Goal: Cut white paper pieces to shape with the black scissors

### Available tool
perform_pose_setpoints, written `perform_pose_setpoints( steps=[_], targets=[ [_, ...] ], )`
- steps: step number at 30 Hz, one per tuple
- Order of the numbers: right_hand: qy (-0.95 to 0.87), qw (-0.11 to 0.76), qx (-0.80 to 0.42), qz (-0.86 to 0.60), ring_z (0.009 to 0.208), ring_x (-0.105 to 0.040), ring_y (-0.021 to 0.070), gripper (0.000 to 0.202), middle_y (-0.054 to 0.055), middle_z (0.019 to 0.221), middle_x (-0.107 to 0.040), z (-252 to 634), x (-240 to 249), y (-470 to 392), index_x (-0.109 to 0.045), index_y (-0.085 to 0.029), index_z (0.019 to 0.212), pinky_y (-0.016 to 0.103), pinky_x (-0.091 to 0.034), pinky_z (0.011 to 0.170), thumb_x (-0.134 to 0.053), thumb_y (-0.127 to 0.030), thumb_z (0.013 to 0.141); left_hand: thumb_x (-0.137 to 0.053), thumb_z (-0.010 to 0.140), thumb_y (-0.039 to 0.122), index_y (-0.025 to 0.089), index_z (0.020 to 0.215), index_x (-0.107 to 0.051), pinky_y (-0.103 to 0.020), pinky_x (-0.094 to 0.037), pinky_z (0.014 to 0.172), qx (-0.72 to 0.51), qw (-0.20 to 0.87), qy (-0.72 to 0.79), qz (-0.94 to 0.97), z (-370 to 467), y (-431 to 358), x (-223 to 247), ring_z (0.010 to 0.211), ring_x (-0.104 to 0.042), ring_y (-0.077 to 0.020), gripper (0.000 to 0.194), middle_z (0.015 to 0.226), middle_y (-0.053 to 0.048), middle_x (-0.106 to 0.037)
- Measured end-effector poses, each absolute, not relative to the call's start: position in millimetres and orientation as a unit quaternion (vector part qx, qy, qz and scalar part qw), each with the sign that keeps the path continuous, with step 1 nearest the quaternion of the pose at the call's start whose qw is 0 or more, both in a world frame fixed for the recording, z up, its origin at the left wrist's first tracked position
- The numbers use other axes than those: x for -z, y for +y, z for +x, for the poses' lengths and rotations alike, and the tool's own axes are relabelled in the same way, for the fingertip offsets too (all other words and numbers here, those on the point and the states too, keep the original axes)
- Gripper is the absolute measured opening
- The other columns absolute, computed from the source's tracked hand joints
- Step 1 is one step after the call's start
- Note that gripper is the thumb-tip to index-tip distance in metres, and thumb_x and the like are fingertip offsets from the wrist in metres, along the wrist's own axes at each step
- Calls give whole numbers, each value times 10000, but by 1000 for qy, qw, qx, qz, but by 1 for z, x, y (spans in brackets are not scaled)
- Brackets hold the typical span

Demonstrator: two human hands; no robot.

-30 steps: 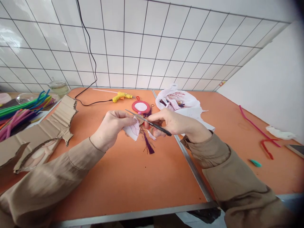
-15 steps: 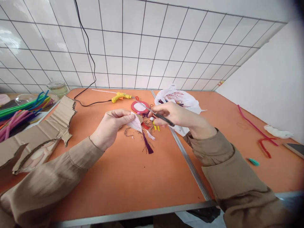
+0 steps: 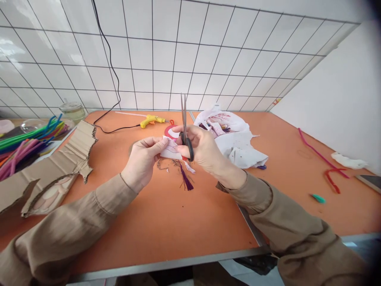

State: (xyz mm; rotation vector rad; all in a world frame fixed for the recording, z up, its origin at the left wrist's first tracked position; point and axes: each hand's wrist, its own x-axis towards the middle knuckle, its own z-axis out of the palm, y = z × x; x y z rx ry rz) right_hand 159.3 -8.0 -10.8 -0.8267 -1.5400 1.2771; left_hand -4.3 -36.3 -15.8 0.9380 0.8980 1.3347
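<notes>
Left hand (image 3: 143, 159): fingers pinching white paper (image 3: 170, 151). Right hand (image 3: 202, 149): fingers gripping scissors (image 3: 186, 137), blades upward, slightly parted.

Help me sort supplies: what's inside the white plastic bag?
In the white plastic bag, a pale pink piece and dark strands show; whatever lies deeper is covered.

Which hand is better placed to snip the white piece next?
Probably the right hand: it holds the scissors, blades pointing up, close beside the white piece, which the left hand pinches.
</notes>
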Motion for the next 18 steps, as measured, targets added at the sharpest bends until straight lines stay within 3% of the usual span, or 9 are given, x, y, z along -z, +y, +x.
perform_pose_setpoints(
  steps=[4,10,13,18],
  targets=[
    [-617,478,-524,-341,598,-518,105,394,-46,676,-568,160,14,-4,-610,-193,939,230,-430,498,-778,-232,586,-886,625,349,151,659,-726,-225,-453,534,-567,611,363,416,-4,-38,16,602,-555,-110,256,643,-16,-656],
    [-621,474,-518,-350,594,-523,109,382,-48,677,-568,162,13,-1,-612,-205,917,245,-452,521,-786,-223,578,-869,656,380,161,837,-762,-256,-493,609,-534,634,349,438,-4,-38,16,686,-620,-137,303,776,-38,-705],
    [-620,473,-520,-348,567,-509,103,403,-53,656,-563,162,14,-1,-600,-197,913,242,-439,497,-799,-238,565,-861,661,384,153,784,-755,-269,-485,599,-516,622,373,456,-4,-38,20,685,-627,-148,282,786,-55,-721],
    [-626,469,-515,-351,549,-501,94,412,-48,675,-568,164,11,1,-596,-183,949,243,-418,490,-794,-255,595,-820,695,378,162,664,-735,-267,-428,507,-531,545,416,498,-5,-37,26,513,-533,-112,234,619,-25,-662]
  ],
)
